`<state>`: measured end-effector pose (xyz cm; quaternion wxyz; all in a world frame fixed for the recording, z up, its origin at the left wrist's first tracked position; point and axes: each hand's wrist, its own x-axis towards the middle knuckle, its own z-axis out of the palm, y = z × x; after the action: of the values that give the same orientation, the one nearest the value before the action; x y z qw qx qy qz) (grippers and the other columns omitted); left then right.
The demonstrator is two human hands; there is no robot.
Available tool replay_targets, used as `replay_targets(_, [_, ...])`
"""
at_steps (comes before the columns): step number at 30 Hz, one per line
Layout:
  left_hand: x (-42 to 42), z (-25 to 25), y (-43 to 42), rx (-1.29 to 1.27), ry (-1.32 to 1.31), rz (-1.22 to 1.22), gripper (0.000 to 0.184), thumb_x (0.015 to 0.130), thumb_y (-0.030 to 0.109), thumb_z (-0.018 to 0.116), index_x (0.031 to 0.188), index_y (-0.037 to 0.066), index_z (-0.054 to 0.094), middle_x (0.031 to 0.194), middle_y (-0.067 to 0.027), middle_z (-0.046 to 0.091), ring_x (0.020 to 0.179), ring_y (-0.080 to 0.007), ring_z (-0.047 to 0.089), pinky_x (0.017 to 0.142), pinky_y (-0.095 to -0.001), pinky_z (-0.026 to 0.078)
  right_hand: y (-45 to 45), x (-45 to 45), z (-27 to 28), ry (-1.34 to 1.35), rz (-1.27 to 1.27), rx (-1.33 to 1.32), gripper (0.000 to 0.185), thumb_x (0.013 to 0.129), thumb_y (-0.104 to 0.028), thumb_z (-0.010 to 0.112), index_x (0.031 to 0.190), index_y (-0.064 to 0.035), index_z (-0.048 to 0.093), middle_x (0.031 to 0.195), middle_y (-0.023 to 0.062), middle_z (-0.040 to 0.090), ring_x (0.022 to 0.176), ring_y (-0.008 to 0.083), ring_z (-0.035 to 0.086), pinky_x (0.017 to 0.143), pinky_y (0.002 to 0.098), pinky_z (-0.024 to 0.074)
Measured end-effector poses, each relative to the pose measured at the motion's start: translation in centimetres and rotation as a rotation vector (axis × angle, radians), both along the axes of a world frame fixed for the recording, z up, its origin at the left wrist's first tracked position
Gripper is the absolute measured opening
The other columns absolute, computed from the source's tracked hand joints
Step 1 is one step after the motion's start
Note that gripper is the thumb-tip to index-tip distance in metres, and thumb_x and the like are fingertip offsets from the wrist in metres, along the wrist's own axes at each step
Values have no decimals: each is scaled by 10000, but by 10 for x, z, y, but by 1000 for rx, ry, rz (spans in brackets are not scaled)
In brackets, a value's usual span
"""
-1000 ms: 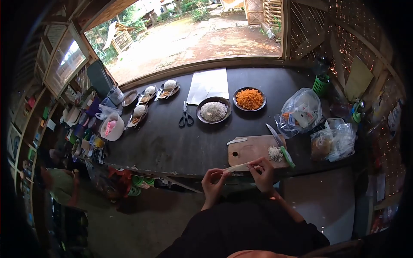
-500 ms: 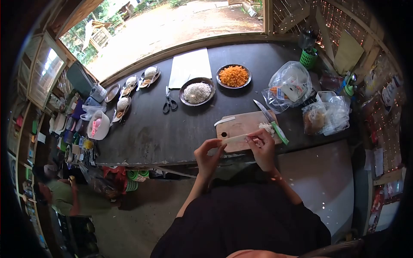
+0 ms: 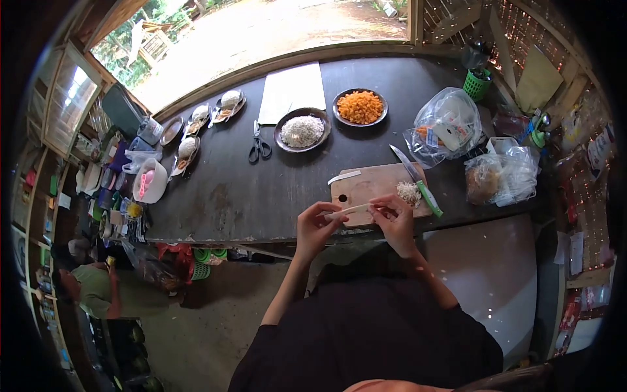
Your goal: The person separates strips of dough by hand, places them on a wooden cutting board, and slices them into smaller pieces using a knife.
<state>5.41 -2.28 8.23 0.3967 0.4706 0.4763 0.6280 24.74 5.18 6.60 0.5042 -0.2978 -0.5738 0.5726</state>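
A thin, pale strip (image 3: 356, 210), apparently of some food, stretches between my two hands over the front of a wooden cutting board (image 3: 375, 179). My left hand (image 3: 313, 227) pinches its left end, and the fingers of my right hand (image 3: 396, 222) close on the other end. Another pale strip (image 3: 344, 176) lies along the board's left edge. On the right of the board sits a small heap of finely cut pale pieces (image 3: 409, 193). Beside that heap rests a knife with a green handle (image 3: 429, 199), its blade pointing away from me.
Behind the board stand a bowl of white shreds (image 3: 302, 131) and a bowl of orange cubes (image 3: 360, 106). Scissors (image 3: 259, 150) lie left of them. Plastic bags (image 3: 450, 124) crowd the right side, small filled dishes (image 3: 187, 153) the left. Another person (image 3: 95, 291) is at lower left.
The strip looked broader and flatter before; now it appears narrower, turned between my fingers. Both hands keep their hold. The whole view has shifted slightly.
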Motion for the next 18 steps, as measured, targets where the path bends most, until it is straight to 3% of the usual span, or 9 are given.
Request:
replay_targets(5, [5,-7,-7,-35,-4,7,174,925,29,726,1061,-49,650,980,-112,733,965,-158,717,774,-242,562,1,-4,10,-71,109,-51,199,901,41,698,1092,8,653,917,73,701,704,63,646,611,194,516])
replay_targets(7, [6,-6,-10,-39,15,37,165,925,29,726,1050,-48,651,976,-110,736,963,-162,718,776,-245,562,2,-6,10,-93,304,-91,167,913,40,689,1073,26,642,937,95,712,750,86,675,632,204,544])
replay_targets(9, [6,-4,-12,-89,33,57,142,914,-17,715,1037,-56,656,987,-140,737,946,-174,717,849,-292,570,1,-10,2,-36,331,-109,152,920,38,682,1065,33,636,945,105,715,774,105,689,663,217,565])
replay_targets(13, [0,-10,-14,-61,47,119,127,916,-28,707,1029,-54,656,959,-139,742,930,-168,718,852,-295,567,6,-7,-6,-32,339,-144,106,941,34,659,1039,48,620,960,134,721,832,154,718,744,254,610])
replay_targets(18, [-8,-20,-18,-7,27,123,121,925,-25,695,1039,-52,663,955,-122,748,939,-152,718,854,-273,555,2,2,-2,-57,307,-137,89,948,26,655,1028,31,617,945,138,727,825,151,721,733,247,593])
